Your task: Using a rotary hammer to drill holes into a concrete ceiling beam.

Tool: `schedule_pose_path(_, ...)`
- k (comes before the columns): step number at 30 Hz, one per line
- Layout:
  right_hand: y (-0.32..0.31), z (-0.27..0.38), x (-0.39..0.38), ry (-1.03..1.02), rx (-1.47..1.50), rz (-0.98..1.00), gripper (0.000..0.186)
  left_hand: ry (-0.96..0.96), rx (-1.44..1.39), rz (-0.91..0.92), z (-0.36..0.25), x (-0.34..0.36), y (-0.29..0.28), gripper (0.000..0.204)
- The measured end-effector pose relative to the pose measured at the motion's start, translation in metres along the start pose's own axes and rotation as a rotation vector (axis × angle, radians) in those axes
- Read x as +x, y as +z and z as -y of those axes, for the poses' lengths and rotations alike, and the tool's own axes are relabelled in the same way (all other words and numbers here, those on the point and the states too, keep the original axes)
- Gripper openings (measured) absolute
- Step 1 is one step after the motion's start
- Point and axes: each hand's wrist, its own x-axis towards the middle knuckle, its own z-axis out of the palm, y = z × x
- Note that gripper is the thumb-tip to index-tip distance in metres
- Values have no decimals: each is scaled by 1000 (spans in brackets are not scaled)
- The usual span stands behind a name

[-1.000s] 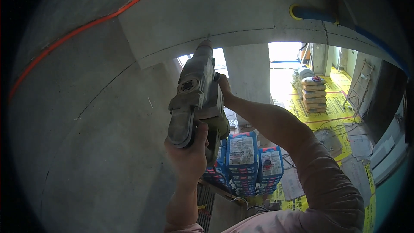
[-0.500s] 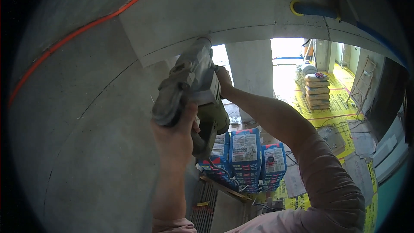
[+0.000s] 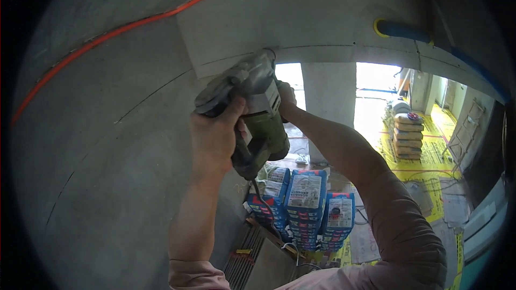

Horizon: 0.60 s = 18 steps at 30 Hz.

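Observation:
Raised in front of me is a corded hammer drill [image 3: 264,123], grey along the top with a green motor housing below. My left hand [image 3: 215,134] wraps its rear handle, thumb over the top. On the far side, my right hand [image 3: 286,98] grips near the front of the tool, its fingers mostly hidden behind the body. The drill's front end points up at the concrete beam [image 3: 306,32]; whether it touches cannot be made out. From the handle's base hangs a dark power cord [image 3: 263,198].
An orange conduit [image 3: 129,23] runs along the wall and ceiling. Blue sacks [image 3: 306,190] are stacked below, beside long metal strips [image 3: 244,252]. Farther right stand brown sacks [image 3: 408,137] on yellow floor sheeting [image 3: 430,166] and a leaning ladder [image 3: 466,129]. A blue pipe [image 3: 406,31] crosses the beam.
Both hands and the drill have risen slightly in view, and the drill is tilted a little more. The surroundings have shifted right and mostly down. The grip is unchanged.

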Motion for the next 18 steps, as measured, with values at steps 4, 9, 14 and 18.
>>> schedule_pose_path(4, -5, -9, 13, 121, 96, 70, 38, 24, -5, 32, -3, -5, 15, 5)
schedule_pose_path(9, 8, -44, 37, 36, 244, 81, 38, -41, 61, 97, -11, -1, 32, 20)
schedule_pose_path(14, -3, -30, 2, -240, 194, 48, 32, -35, 92, 97, -19, -1, 40, 16)
schedule_pose_path(18, -13, -41, 18, -230, 179, -1, 31, 36, 80, 173, -21, 8, 56, 14)
